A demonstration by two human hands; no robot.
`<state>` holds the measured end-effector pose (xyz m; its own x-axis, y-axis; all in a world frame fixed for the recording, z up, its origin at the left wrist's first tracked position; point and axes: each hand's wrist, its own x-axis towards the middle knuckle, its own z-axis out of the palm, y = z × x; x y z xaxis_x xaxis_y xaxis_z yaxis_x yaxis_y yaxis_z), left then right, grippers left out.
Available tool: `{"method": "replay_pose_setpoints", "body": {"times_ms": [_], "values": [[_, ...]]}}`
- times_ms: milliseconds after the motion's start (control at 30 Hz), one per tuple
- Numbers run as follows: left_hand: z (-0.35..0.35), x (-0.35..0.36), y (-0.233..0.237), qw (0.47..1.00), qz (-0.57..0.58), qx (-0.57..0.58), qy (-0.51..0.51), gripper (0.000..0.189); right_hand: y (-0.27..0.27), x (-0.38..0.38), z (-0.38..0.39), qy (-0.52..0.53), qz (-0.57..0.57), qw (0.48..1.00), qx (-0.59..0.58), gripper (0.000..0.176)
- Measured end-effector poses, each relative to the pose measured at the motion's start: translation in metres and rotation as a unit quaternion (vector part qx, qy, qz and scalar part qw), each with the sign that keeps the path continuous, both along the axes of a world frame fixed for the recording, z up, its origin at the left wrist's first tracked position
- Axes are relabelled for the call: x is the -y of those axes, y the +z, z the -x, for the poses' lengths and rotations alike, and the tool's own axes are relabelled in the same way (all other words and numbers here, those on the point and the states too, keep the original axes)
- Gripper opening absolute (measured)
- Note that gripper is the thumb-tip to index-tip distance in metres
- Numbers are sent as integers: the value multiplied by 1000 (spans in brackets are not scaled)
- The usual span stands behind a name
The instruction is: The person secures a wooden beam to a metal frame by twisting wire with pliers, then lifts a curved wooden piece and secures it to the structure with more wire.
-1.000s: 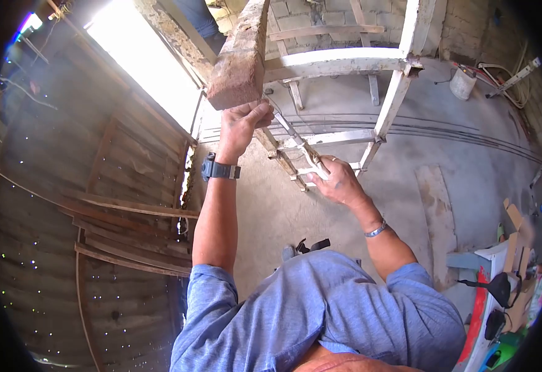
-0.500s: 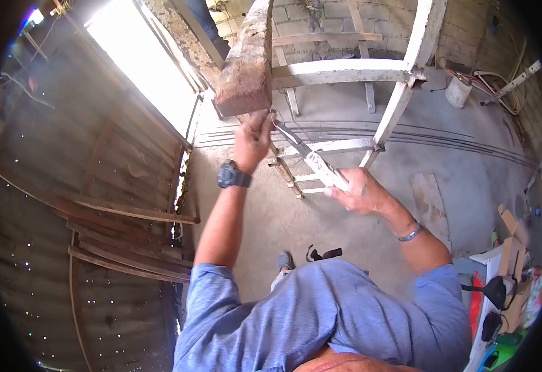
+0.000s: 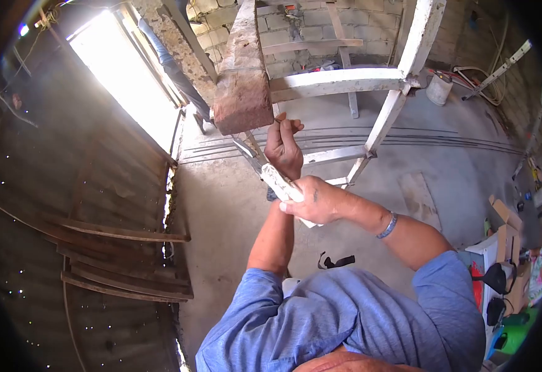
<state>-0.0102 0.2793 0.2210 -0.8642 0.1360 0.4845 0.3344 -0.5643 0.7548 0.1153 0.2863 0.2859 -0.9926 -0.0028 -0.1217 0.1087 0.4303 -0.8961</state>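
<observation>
Overhead, the blunt end of a rough reddish-brown beam (image 3: 243,105) points toward me. My left hand (image 3: 285,149) is raised just below and right of that end, its fingers pinched together. Whatever they hold, if anything, is too small to make out. My right hand (image 3: 315,199) is closed around the white handle of a long hand tool (image 3: 278,183). The tool's dark metal end slants up and left, below the beam. My right hand and the tool lie across my left wrist in this view, hiding most of the dark watch (image 3: 271,194).
A whitish frame (image 3: 339,80) with crossbars stands ahead and right. Long thin rods (image 3: 407,141) lie on the floor. Another person's leg (image 3: 171,68) shows beside the bright opening. Boards (image 3: 122,279) lean at left; a white bucket (image 3: 438,90) and an open cardboard box (image 3: 507,223) are at right.
My left hand has moved right, out from under the beam end. My right hand has brought the tool left and slightly down, across my left wrist. The view has shifted slightly.
</observation>
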Motion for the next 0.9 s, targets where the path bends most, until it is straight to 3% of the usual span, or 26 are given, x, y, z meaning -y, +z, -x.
{"method": "replay_pose_setpoints", "body": {"times_ms": [67, 100, 133, 167, 200, 233, 300, 333, 467, 533, 600, 667, 700, 733, 800, 900], "values": [[3, 18, -12, 981, 175, -81, -1, 31, 9, -11, -7, 16, -37, 998, 44, 29], [14, 24, -48, 966, 230, -120, -12, 39, 13, -15, -10, 25, -58, 998, 13, 29], [7, 43, -51, 934, 327, -142, 12, 37, 9, -19, -11, 26, -54, 998, 10, 29], [-5, 65, -50, 932, 350, -92, 12, 32, 1, -23, -10, 27, -86, 996, -15, 24], [-15, 85, -57, 962, 269, -36, 32, 29, -11, -27, -7, 25, -116, 992, -42, 20], [-21, 100, -62, 981, 186, 22, 50, 26, -36, -27, -1, -13, -93, 985, -146, 22], [-42, 130, -16, 975, 183, -51, 119, 22, -38, -21, 3, -21, -98, 988, -117, 24], [-52, 135, 6, 983, 138, -61, 102, 24, -39, -17, 4, -24, -113, 990, -85, 27], [-86, 107, 89, 977, 106, 109, -152, 46, -69, -8, 18, -44, -102, 979, -172, 32], [-71, 90, 86, 950, 136, 198, -198, 56, -83, -8, 25, -42, -87, 975, -202, 30], [-30, 79, 40, 958, 249, 20, -143, 53, -87, -9, 27, -51, -120, 967, -221, 29], [-30, 47, 55, 968, 178, 173, -42, 48, -101, -12, 33, -50, -111, 962, -246, 29], [-25, 41, 43, 944, 328, -2, 30, 48, -109, -16, 37, -44, -134, 961, -237, 29], [-26, 26, 47, 981, 83, 163, -63, 42, -115, -22, 40, -39, -160, 959, -228, 30], [-32, 13, 54, 981, 27, 188, -36, 27, -122, -33, 41, -69, -170, 948, -260, 29], [-23, 34, 70, 964, 90, 245, -53, 22, -118, -57, 38, -96, -332, 913, -218, 25]]}}
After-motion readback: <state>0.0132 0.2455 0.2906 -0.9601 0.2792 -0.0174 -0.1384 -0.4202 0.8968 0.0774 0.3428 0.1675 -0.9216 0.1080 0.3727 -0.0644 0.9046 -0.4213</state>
